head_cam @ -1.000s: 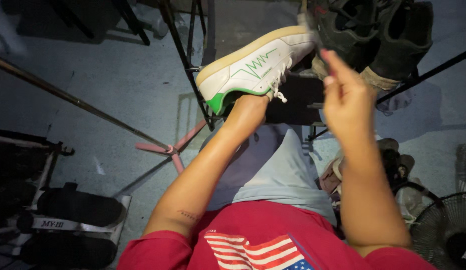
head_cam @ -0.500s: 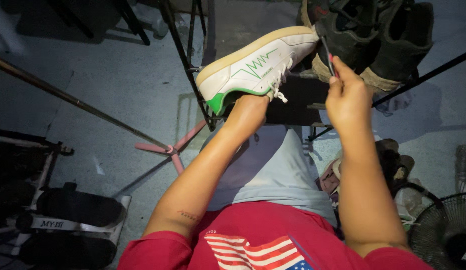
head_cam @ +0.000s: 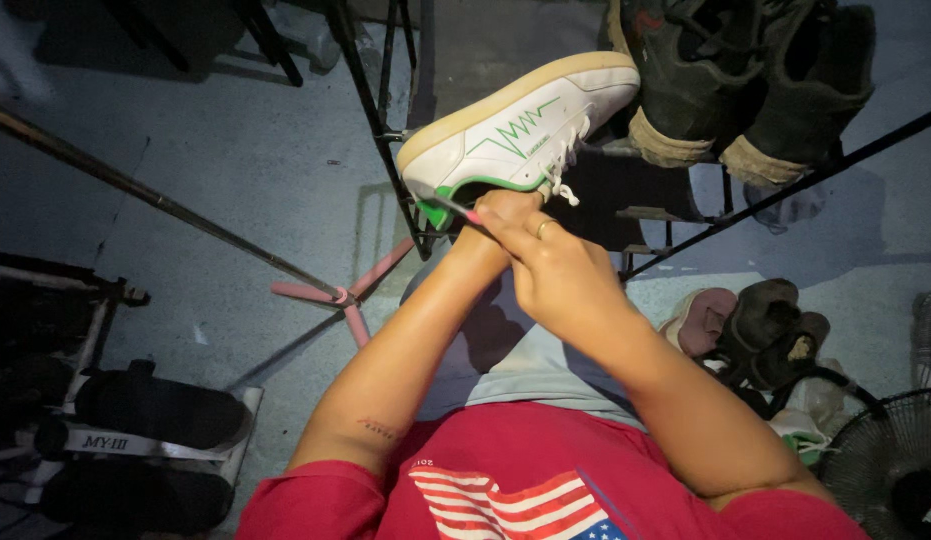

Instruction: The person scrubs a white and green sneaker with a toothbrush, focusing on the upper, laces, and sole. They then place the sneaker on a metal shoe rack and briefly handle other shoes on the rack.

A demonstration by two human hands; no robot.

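A white sneaker (head_cam: 515,130) with a tan sole, a green heel and a green zigzag line is held up sideways. My left hand (head_cam: 497,215) is pushed into its opening from below, so its fingers are hidden. My right hand (head_cam: 557,272) crosses over my left wrist and pinches a thin dark brush (head_cam: 447,206) with a pink grip. The brush tip touches the green heel of the sneaker.
Two dark worn shoes (head_cam: 735,75) sit on a black metal rack (head_cam: 385,120) behind the sneaker. More shoes (head_cam: 765,320) lie on the floor at right, beside a fan (head_cam: 885,465). Black sandals (head_cam: 155,410) rest on a low rack at left. A long pole (head_cam: 155,205) crosses the floor.
My right hand has come down from near the sneaker's toe at upper right, across my left wrist, bringing the brush to the green heel. The sneaker and left hand stayed put.
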